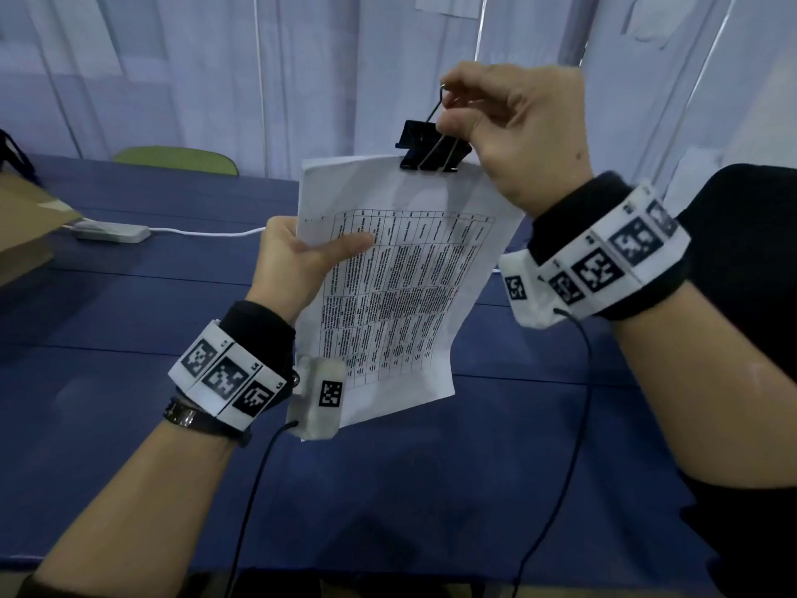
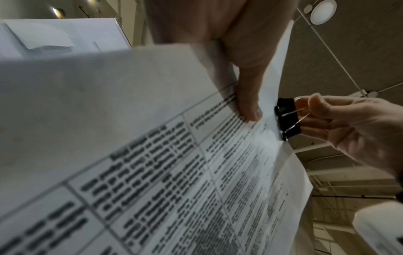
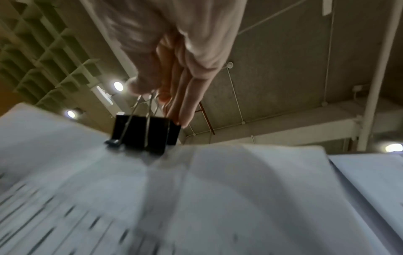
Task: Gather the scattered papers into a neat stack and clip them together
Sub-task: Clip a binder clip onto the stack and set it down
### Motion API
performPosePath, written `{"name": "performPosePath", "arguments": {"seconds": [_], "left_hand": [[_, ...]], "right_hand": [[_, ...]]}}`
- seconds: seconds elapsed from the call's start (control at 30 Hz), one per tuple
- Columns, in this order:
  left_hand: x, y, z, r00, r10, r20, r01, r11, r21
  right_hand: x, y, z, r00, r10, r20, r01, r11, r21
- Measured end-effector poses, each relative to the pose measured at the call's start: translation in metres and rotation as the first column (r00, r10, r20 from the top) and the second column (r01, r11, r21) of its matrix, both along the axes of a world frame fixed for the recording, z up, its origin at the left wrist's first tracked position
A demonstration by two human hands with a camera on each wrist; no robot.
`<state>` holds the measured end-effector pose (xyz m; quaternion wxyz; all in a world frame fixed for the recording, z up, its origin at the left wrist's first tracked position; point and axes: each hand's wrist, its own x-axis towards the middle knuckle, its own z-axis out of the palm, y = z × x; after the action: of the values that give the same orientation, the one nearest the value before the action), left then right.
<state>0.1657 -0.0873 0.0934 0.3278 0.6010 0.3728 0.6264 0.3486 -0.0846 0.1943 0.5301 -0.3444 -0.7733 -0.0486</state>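
Papers (image 1: pixel 388 274) were held up in the air between the two hands, above the blue table (image 1: pixel 129 304) and not touching it. The left hand (image 1: pixel 297 261) gripped the stack at its left edge, thumb (image 2: pixel 248 96) pressed flat on the printed front and the fingers hidden behind the sheets. The right hand (image 1: pixel 513 131) was above the top edge, pinching the wire handles of a black binder clip (image 1: pixel 433 146) between thumb and fingers; the clip sat on the top edge of the stack, towards its right side.

The stack looked fairly even, its edges nearly aligned, and it hung tilted with the lower end swinging towards the person. The front sheet carried a printed table of many narrow columns of dense text, lying sideways to the viewer. The clip was wide, black, with silver wire loops.

Whether the clip had fully closed on the sheets was hard to tell: in the right wrist view the clip (image 3: pixel 146 134) and the paper (image 3: pixel 218 189) were smeared by motion blur. The text was too blurred to read in every view. On the table further back lay a white power strip (image 1: pixel 114 231) beside a cardboard box (image 1: pixel 26 226), which was cut off at the left.
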Motion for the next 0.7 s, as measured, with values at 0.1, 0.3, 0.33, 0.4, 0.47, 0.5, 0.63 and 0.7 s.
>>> {"name": "performPosePath", "arguments": {"seconds": [0.1,0.3,0.33,0.4,0.47,0.5,0.63,0.7], "left_hand": [[0.0,0.0,-0.001,1.0,-0.014,-0.005,0.014,1.0,0.008],[0.002,0.005,-0.001,1.0,-0.006,0.029,0.006,1.0,-0.004],[0.002,0.005,-0.001,0.999,-0.013,0.032,0.013,1.0,-0.009],[0.002,0.006,0.0,0.999,-0.028,0.036,0.029,0.999,-0.018],[0.001,0.008,0.0,0.998,-0.032,0.045,0.033,0.999,-0.033],[0.0,0.009,0.0,0.998,-0.032,0.051,0.034,0.999,-0.039],[-0.004,0.01,0.001,0.993,-0.079,0.085,0.083,0.995,-0.051],[-0.005,0.01,0.002,0.991,-0.102,0.092,0.108,0.993,-0.057]], "right_hand": [[0.004,0.008,0.014,0.991,-0.006,0.136,0.024,0.991,-0.134],[0.016,0.016,0.019,0.957,0.107,0.269,0.037,0.876,-0.481],[0.018,0.016,0.016,0.962,0.121,0.245,0.023,0.858,-0.513],[0.019,0.012,0.009,0.981,0.156,0.118,-0.061,0.816,-0.575],[0.019,0.007,0.002,0.986,0.157,0.052,-0.097,0.803,-0.588],[0.02,0.004,0.0,0.985,0.157,0.073,-0.086,0.809,-0.581],[0.024,-0.006,-0.005,0.948,0.189,0.254,0.004,0.796,-0.606],[0.02,-0.007,-0.007,0.891,0.12,0.437,0.15,0.831,-0.535]]}}
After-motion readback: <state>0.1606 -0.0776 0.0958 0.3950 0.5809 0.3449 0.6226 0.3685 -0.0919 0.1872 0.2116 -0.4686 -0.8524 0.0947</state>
